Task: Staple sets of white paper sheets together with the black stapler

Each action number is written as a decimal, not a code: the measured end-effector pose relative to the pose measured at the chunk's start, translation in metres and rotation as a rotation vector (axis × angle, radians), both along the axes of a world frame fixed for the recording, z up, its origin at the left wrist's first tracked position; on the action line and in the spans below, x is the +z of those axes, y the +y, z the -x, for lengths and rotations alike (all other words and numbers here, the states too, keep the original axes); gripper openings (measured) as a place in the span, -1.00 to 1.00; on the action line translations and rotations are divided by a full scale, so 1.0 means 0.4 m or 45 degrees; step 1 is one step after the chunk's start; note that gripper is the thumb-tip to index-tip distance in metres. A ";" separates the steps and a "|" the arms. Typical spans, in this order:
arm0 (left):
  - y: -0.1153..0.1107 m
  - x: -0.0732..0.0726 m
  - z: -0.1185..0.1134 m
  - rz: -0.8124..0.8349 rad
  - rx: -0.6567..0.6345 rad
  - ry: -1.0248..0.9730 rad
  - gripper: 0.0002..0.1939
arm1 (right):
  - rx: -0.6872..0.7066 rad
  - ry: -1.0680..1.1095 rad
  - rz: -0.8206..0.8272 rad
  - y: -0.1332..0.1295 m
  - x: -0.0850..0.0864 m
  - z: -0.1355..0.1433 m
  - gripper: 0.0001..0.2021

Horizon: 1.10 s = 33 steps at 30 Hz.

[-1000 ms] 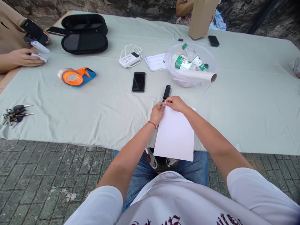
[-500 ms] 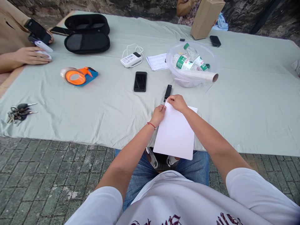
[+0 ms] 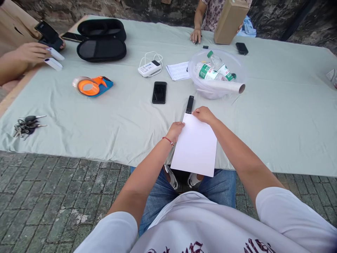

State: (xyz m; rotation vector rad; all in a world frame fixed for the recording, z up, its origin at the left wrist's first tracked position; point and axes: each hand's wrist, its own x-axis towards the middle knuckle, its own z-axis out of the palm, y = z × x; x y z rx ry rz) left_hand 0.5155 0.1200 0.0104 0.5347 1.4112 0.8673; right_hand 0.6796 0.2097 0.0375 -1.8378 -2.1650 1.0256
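Note:
White paper (image 3: 196, 146) lies before me, its lower end hanging over the table's near edge. My left hand (image 3: 176, 131) is closed on its left edge, thumb on top. At the top edge, my right hand (image 3: 203, 115) has its fingers bent and closed on the sheet near the upper left corner. A tiny mark shows at that corner. Just beyond it lies a slim black stapler (image 3: 190, 104), its near end touching or very close to the paper. Whether there is one sheet or a stack, I cannot tell.
A black phone (image 3: 159, 92) lies left of the stapler. Beyond is a clear basin (image 3: 193, 70) with bottles and a roll. Tape dispenser (image 3: 91, 86), keys (image 3: 27, 125), white device (image 3: 149, 68) and black case (image 3: 101, 49) lie leftward. Co-workers' hands (image 3: 196, 36) are at the far side and left.
The paper's edges have come into line, and its right corner no longer sticks out. My right hand has shifted slightly right, away from the corner. A co-worker's hand now rests on the far edge.

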 end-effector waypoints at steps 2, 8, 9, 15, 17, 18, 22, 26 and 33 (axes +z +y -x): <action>0.007 0.004 0.003 0.039 0.012 -0.054 -0.76 | -0.026 0.019 0.036 0.001 -0.002 -0.021 -0.79; 0.030 -0.003 -0.004 0.076 0.024 -0.056 -0.84 | -0.106 0.075 -0.003 0.016 -0.028 -0.052 -0.83; 0.037 -0.006 -0.006 0.086 0.015 -0.048 -0.84 | -0.111 0.064 -0.020 0.020 -0.031 -0.053 -0.82; 0.092 -0.022 -0.014 0.128 -0.051 0.083 -0.84 | -0.145 0.034 -0.078 0.043 -0.053 -0.059 -0.79; 0.103 -0.026 -0.014 0.122 -0.067 0.123 -0.87 | -0.117 -0.001 -0.159 0.049 -0.061 -0.060 -0.77; 0.106 -0.028 -0.015 0.118 -0.072 0.128 -0.88 | -0.096 -0.011 -0.229 0.052 -0.065 -0.058 -0.73; 0.112 -0.037 -0.016 0.103 -0.070 0.146 -0.87 | 0.118 0.081 -0.499 0.060 -0.069 -0.034 -0.50; 0.119 -0.044 -0.018 0.078 -0.050 0.173 -0.95 | 0.428 0.116 -0.511 0.056 -0.060 0.002 -0.33; 0.136 -0.051 -0.016 0.092 -0.069 0.173 -1.00 | 0.573 0.026 -0.476 0.045 -0.065 0.010 -0.25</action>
